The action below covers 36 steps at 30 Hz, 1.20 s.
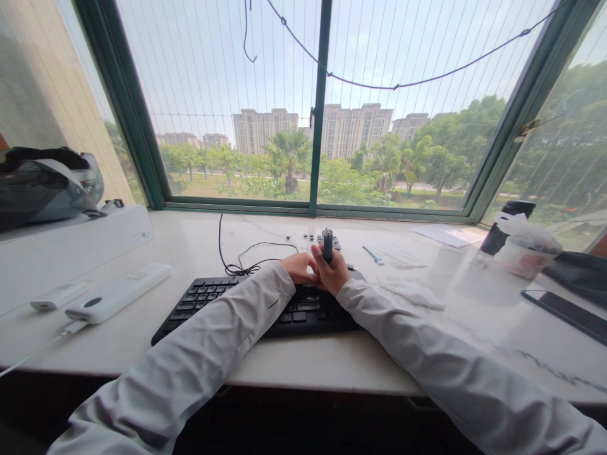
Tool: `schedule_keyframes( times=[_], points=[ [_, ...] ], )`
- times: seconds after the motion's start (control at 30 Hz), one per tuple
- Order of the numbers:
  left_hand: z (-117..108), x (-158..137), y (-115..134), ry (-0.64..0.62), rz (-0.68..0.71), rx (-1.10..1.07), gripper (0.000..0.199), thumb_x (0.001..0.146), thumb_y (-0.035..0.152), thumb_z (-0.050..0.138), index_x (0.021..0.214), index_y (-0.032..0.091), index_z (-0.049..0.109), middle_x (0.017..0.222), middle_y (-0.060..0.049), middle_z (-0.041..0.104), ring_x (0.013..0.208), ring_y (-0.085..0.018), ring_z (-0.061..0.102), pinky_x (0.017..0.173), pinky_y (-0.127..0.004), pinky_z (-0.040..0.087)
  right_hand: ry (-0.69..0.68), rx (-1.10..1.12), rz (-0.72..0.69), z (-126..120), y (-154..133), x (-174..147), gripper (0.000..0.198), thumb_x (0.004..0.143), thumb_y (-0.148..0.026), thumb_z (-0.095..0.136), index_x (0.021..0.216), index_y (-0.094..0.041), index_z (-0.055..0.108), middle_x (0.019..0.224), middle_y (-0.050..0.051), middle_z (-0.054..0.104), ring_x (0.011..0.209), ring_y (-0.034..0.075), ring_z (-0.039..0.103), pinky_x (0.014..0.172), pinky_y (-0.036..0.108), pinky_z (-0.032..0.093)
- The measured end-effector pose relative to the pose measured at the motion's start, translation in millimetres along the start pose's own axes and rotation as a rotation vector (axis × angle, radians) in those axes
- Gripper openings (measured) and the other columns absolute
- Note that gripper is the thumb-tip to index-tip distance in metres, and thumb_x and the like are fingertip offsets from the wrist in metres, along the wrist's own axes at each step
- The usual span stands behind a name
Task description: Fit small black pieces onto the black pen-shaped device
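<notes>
Both hands meet over the far edge of the black keyboard (256, 306), which lies near the front edge of the pale countertop (332, 360). The right hand (334, 272) is clenched around a small dark tool (327, 244) that stands upright out of the fist. The left hand (298, 267) rests against it with fingers curled over the keys; whether it pinches anything is hard to make out. Loose dark keycaps (313, 237) lie just beyond the hands, towards the window edge, and the keyboard's black cable (237, 259) loops there too. A white power strip (118, 294) sits towards the left edge, a blue tool (372, 254) right of the hands, and a dark phone (564, 313) at the right edge
</notes>
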<state>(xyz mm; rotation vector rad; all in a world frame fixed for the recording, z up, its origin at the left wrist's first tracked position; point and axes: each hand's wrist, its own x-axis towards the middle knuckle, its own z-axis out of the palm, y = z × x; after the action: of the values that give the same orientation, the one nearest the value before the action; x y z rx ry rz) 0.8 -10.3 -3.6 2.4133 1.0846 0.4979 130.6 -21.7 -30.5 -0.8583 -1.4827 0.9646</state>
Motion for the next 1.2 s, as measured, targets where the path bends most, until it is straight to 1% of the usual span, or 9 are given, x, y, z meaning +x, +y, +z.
schedule_keyframes(
  times=[0.07,0.13,0.27,0.43,0.57,0.73,0.93,1.07,1.2],
  points=[
    [-1.1,-2.7,3.1,0.011,-0.026,0.008,0.019,0.067,0.024,0.072,0.083,0.013,0.072,0.077,-0.001,0.071,0.083,-0.020,0.063,0.081,-0.025,0.046,0.052,-0.033,-0.056,1.8,0.0,0.1,0.041,0.070,-0.063,0.058,0.068,-0.023,0.051,0.048,-0.003,0.044,0.049,0.014,0.045,0.045,0.027,0.034],
    [-3.0,-4.2,5.0,0.008,-0.024,0.012,0.015,0.069,0.024,0.071,0.078,0.012,0.073,0.072,0.000,0.070,0.076,-0.018,0.062,0.076,-0.024,0.046,0.103,-0.019,-0.080,2.9,-1.2,0.6,0.044,0.070,-0.066,0.057,0.066,-0.023,0.047,0.045,-0.005,0.041,0.044,0.012,0.041,0.042,0.026,0.032],
    [-7.1,-3.1,3.4,-0.045,0.038,-0.008,0.025,0.069,0.034,0.073,0.085,0.015,0.074,0.078,0.000,0.071,0.076,-0.015,0.062,0.071,-0.021,0.045,0.148,0.153,-0.129,-3.7,-10.3,6.1,0.047,0.072,-0.065,0.057,0.063,-0.023,0.039,0.041,-0.008,0.034,0.036,0.008,0.030,0.037,0.024,0.026],
    [-11.3,-0.9,0.5,-0.114,0.132,0.026,0.026,0.073,0.037,0.070,0.090,0.017,0.073,0.083,-0.003,0.072,0.074,-0.011,0.061,0.070,-0.020,0.044,0.237,0.346,-0.163,-28.7,-21.6,20.2,0.047,0.070,-0.059,0.065,0.063,-0.024,0.034,0.040,-0.010,0.027,0.033,0.005,0.021,0.033,0.023,0.018],
    [-13.8,0.1,-0.8,-0.167,0.229,0.071,0.026,0.075,0.033,0.069,0.097,0.018,0.071,0.088,-0.005,0.070,0.069,-0.009,0.059,0.064,-0.018,0.043,0.249,0.364,-0.095,-40.4,-17.5,26.4,0.046,0.069,-0.057,0.067,0.064,-0.024,0.035,0.040,-0.011,0.027,0.032,0.005,0.021,0.032,0.023,0.018],
    [-12.4,1.5,0.1,-0.136,0.345,0.222,0.017,0.078,0.024,0.067,0.094,0.019,0.072,0.094,-0.005,0.068,0.076,-0.010,0.060,0.072,-0.018,0.043,0.174,0.344,-0.053,-34.4,-10.1,22.6,0.048,0.068,-0.057,0.067,0.062,-0.023,0.034,0.039,-0.011,0.028,0.032,0.005,0.021,0.031,0.022,0.017],
    [-9.8,0.9,2.5,-0.117,0.327,0.368,0.016,0.080,0.018,0.065,0.095,0.022,0.069,0.101,-0.002,0.067,0.087,-0.013,0.062,0.074,-0.019,0.043,0.149,0.379,-0.010,-26.4,-6.6,19.3,0.049,0.066,-0.056,0.070,0.062,-0.023,0.034,0.039,-0.011,0.029,0.032,0.004,0.022,0.030,0.021,0.018],
    [-11.0,-0.5,4.2,-0.109,0.345,0.402,0.014,0.081,0.020,0.064,0.094,0.023,0.068,0.100,0.001,0.068,0.085,-0.011,0.063,0.071,-0.017,0.041,0.168,0.390,0.000,-26.7,-2.6,21.6,0.049,0.067,-0.056,0.069,0.060,-0.022,0.034,0.039,-0.011,0.028,0.032,0.004,0.022,0.030,0.021,0.019],
    [-13.6,-1.3,2.7,-0.083,0.375,0.372,0.007,0.083,0.021,0.063,0.086,0.022,0.069,0.092,0.002,0.070,0.080,-0.010,0.063,0.067,-0.016,0.040,0.235,0.404,0.061,-29.2,-1.4,24.4,0.046,0.067,-0.053,0.070,0.061,-0.022,0.036,0.040,-0.011,0.028,0.033,0.004,0.022,0.030,0.020,0.018]
  ],
)
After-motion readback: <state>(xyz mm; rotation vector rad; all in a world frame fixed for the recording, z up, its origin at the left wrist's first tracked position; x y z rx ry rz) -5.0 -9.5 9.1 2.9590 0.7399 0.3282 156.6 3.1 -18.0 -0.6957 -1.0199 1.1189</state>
